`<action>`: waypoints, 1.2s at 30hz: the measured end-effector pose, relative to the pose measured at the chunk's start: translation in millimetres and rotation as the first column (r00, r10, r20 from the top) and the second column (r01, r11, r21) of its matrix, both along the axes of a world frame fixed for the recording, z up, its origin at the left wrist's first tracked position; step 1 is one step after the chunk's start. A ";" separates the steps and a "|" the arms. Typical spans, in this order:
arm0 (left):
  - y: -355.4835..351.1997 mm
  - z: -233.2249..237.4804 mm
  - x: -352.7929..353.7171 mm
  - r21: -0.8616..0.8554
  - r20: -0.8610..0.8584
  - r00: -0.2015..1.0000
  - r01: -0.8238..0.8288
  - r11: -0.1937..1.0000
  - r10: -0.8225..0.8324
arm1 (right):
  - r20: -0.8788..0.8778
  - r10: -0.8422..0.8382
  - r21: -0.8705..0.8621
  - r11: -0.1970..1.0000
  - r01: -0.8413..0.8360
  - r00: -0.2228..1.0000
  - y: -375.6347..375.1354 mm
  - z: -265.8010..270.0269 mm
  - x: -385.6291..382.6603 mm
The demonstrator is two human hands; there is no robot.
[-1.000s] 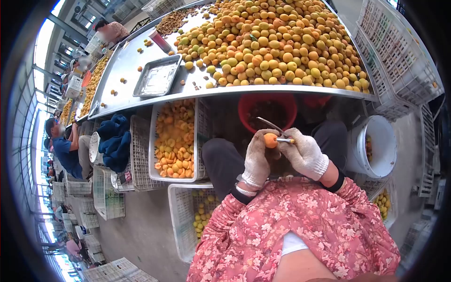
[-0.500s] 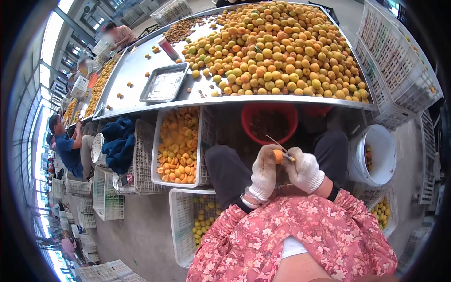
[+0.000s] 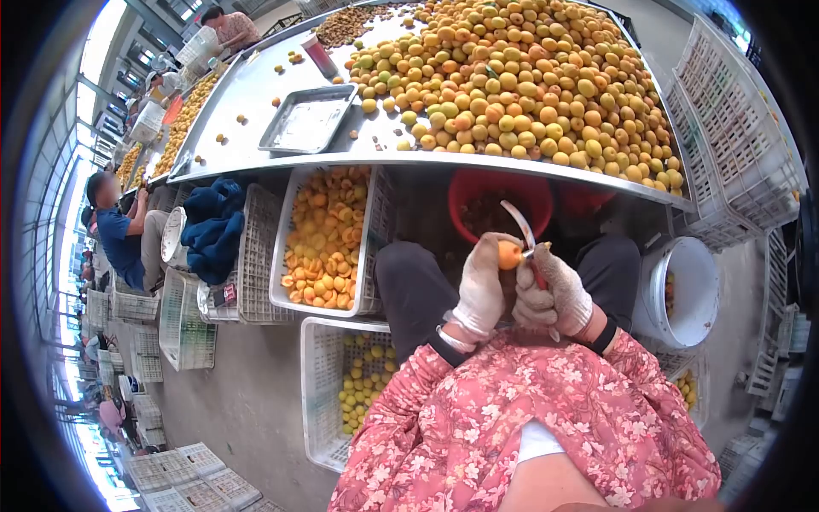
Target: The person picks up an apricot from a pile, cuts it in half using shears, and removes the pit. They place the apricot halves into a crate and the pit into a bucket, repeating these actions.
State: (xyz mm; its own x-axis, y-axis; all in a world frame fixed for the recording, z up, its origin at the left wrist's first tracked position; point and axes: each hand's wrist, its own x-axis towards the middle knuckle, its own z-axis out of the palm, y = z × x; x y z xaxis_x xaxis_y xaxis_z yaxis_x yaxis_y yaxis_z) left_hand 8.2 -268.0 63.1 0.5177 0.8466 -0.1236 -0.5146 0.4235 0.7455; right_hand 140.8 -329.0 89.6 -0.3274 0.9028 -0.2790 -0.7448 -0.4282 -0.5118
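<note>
My left hand (image 3: 480, 290), in a whitish work glove, is closed around an orange apricot (image 3: 509, 255). In my gloved right hand (image 3: 554, 292) is a knife (image 3: 517, 218) with a curved blade and a reddish handle. Its blade points up and away, close beside the apricot. Both hands are near each other over my lap. Beyond them, under the table, a red basin (image 3: 465, 220) holds dark bits that I cannot make out.
Whole apricots (image 3: 529, 102) are heaped on the metal table (image 3: 230, 166) with a metal tray (image 3: 307, 118). Left of my knees, a crate (image 3: 280, 294) holds halved apricots; another crate (image 3: 317, 401) holds yellow-green fruit. A white bucket (image 3: 695, 290) stands right. People sit at the far left.
The knife has turned so its curved blade now stands up beside the apricot. My right hand has shifted slightly right and down. The view has tilted a little.
</note>
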 end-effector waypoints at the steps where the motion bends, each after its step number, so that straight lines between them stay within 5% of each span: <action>1: 0.2 -2.3 0.6 -0.005 0.001 1.000 0.000 1.000 0.000 | 0.034 -0.037 0.066 0.997 0.035 0.999 0.9 3.8 -1.0; 2: 1.6 -5.2 0.6 -0.089 0.071 0.997 -0.016 0.996 0.023 | 0.033 -0.039 0.065 0.997 0.037 0.999 0.1 5.2 -1.7; 4: 1.4 -9.3 1.7 -0.210 0.182 0.981 -0.030 0.977 0.069 | 0.618 -0.136 0.052 0.990 0.133 0.774 -4.6 5.1 -4.9; 5: 0.8 -7.9 1.6 -0.213 0.179 0.982 -0.021 0.977 0.060 | 0.617 -0.141 0.048 0.989 0.142 0.774 -7.6 -0.3 -5.5; 7: -0.3 -4.0 2.4 -0.046 0.140 0.987 -0.073 0.996 0.079 | 0.833 -0.364 0.404 0.915 -0.008 0.417 -12.4 -14.4 -4.2; 8: 2.8 -10.3 2.4 -0.022 0.219 0.975 -0.036 0.999 0.040 | 0.876 -0.351 0.392 0.918 -0.064 0.330 -14.3 -3.7 -4.4; 23: -14.0 -0.5 5.4 -0.189 0.249 0.968 0.044 0.981 0.005 | 0.903 -0.412 0.429 0.886 -0.177 0.124 -11.9 -35.2 -10.2; 25: -9.7 -4.2 4.4 -0.118 0.210 0.978 0.011 0.993 0.014 | 0.863 -0.466 0.493 0.861 -0.123 0.195 -11.1 -37.2 -9.2; 26: -8.8 -3.8 2.0 0.117 0.018 0.998 -0.060 0.991 0.058 | 0.861 -0.469 0.496 0.859 -0.124 0.195 -11.2 -33.6 -7.5; 28: -8.4 -1.8 -3.0 0.191 -0.029 0.999 -0.032 0.981 0.038 | 0.932 -0.338 0.355 0.923 -0.147 0.129 -12.8 -24.8 -4.8; 30: -11.3 -0.3 -4.4 0.254 -0.081 0.996 0.001 0.967 0.020 | 0.892 -0.419 0.438 0.894 -0.097 0.169 -12.1 -24.4 -12.7; 32: -12.6 0.2 -0.6 0.089 0.044 0.999 0.020 0.996 -0.024 | 0.841 -0.504 0.521 0.852 -0.044 0.197 -11.8 -29.4 -15.3; 34: -13.9 2.7 3.5 -0.004 0.158 0.986 0.053 0.999 -0.052 | 0.851 -0.522 0.525 0.840 -0.141 0.057 -12.2 -43.6 -14.8; 36: -12.8 10.9 5.4 -0.138 0.271 0.961 0.096 0.986 -0.055 | 0.847 -0.530 0.530 0.836 -0.139 0.041 -11.7 -40.4 -12.5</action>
